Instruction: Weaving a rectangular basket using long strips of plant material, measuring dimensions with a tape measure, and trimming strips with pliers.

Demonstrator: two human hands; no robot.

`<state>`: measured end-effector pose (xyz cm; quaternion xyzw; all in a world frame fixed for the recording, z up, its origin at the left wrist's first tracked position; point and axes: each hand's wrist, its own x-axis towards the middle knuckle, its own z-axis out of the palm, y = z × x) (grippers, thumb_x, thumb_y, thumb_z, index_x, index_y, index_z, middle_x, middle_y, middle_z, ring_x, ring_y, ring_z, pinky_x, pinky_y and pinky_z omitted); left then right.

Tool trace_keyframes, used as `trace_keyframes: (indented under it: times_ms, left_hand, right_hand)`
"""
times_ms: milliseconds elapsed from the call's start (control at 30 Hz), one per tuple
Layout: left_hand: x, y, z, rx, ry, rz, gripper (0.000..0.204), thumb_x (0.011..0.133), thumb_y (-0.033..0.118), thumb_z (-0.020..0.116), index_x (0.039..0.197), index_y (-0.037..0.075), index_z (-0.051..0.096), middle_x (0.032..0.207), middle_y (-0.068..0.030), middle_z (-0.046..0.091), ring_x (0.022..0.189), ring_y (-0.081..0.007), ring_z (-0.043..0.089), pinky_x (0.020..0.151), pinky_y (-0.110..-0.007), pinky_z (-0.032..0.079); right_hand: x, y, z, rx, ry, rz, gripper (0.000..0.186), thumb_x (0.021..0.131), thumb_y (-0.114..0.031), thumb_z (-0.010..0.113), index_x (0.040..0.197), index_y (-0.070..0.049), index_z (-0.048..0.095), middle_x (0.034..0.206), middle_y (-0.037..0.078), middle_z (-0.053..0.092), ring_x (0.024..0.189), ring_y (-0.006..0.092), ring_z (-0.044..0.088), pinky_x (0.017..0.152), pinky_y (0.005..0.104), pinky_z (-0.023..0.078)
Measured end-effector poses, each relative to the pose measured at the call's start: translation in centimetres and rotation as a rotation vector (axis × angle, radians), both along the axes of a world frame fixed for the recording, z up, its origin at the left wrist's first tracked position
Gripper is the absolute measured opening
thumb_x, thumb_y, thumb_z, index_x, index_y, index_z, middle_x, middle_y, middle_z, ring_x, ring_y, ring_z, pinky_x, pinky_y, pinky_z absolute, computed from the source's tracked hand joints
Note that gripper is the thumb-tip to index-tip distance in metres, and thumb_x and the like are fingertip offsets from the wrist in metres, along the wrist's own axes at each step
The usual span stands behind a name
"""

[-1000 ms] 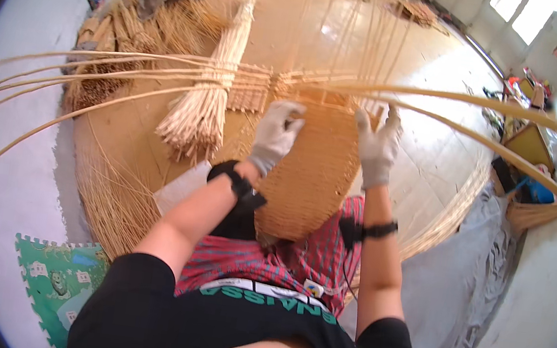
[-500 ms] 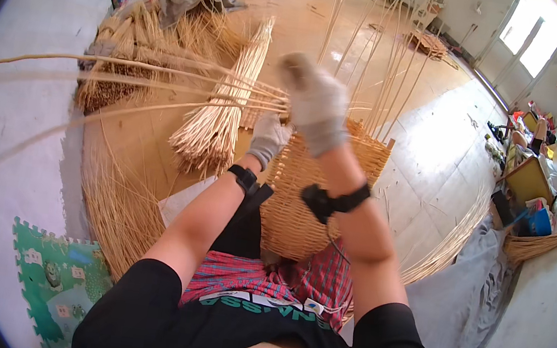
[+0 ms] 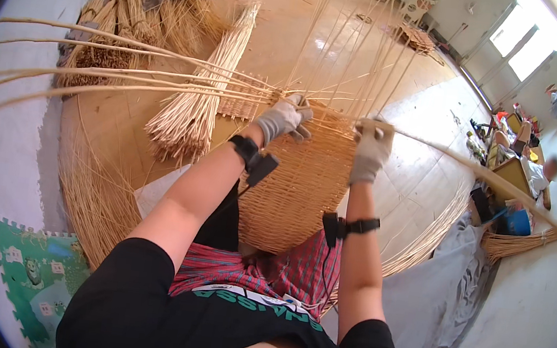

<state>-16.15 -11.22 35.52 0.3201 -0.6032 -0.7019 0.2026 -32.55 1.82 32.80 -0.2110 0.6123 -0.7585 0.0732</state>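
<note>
A half-woven wicker basket stands against my lap, with thin upright rods rising from its far side. My left hand, in a pale glove, is closed at the basket's upper left rim, its fingers bent; what lies under them is partly hidden. Several long wicker rods fan out leftward from that corner. My right hand, also gloved, is at the upper right corner, closed round a single wicker rod. This rod runs along the rim and sticks out far to the right.
A bundle of peeled rods and a flat woven piece lie ahead on the left. Bundled wicker is heaped by the left wall. A grey cloth covers the floor at right. Beyond, a person sits near a blue container.
My right hand has come down and right from above the rim, bringing one rod across to the right. My left hand stays at the left corner, its fingers now over the rim.
</note>
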Motion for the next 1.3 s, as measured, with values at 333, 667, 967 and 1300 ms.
trace_keyframes:
  times_ms: [333, 667, 967, 1300]
  left_hand:
    - [-1.0, 0.5, -2.4, -0.21, 0.047, 0.192, 0.005, 0.102, 0.002, 0.052, 0.106, 0.002, 0.05, 0.088, -0.0122, 0.065, 0.06, -0.023, 0.071, 0.047, -0.034, 0.059]
    - [-0.3, 0.9, -1.6, -0.089, 0.092, 0.192, 0.014, 0.102, 0.014, 0.059, 0.104, 0.003, 0.05, 0.087, -0.0103, 0.065, 0.053, -0.0248, 0.069, 0.041, -0.037, 0.056]
    - [-2.1, 1.9, 0.5, -0.151, -0.115, 0.175, 0.044, 0.09, 0.024, 0.08, 0.104, 0.002, 0.045, 0.08, -0.0141, 0.065, 0.055, -0.0227, 0.069, 0.046, -0.034, 0.059]
    - [-2.0, 4.5, -1.3, -1.273, 0.01, 0.578, 0.075, 0.083, 0.022, 0.084, 0.143, 0.004, 0.043, 0.121, -0.0225, 0.063, 0.096, -0.0317, 0.071, 0.081, -0.042, 0.058]
  right_hand:
    - [-3.0, -6.1, 5.9, 0.225, 0.305, 0.153, 0.067, 0.102, -0.01, 0.056, 0.16, -0.018, 0.025, 0.084, 0.009, 0.071, 0.072, 0.019, 0.071, 0.063, 0.0338, 0.057]
    - [-1.5, -12.2, 8.2, 0.379, 1.16, -0.048, 0.068, 0.095, -0.007, 0.057, 0.157, -0.014, 0.029, 0.089, 0.014, 0.071, 0.072, 0.0263, 0.069, 0.07, 0.0367, 0.058]
    - [2.6, 4.9, 0.6, -0.159, -0.012, -0.014, 0.024, 0.105, -0.01, 0.05, 0.129, -0.007, 0.044, 0.086, 0.009, 0.066, 0.074, 0.0199, 0.071, 0.057, 0.0305, 0.053]
    - [-3.3, 3.7, 1.4, 0.048, 0.222, -0.122, 0.019, 0.097, -0.014, 0.069, 0.113, -0.004, 0.062, 0.087, 0.006, 0.069, 0.075, 0.0179, 0.063, 0.071, 0.0324, 0.054]
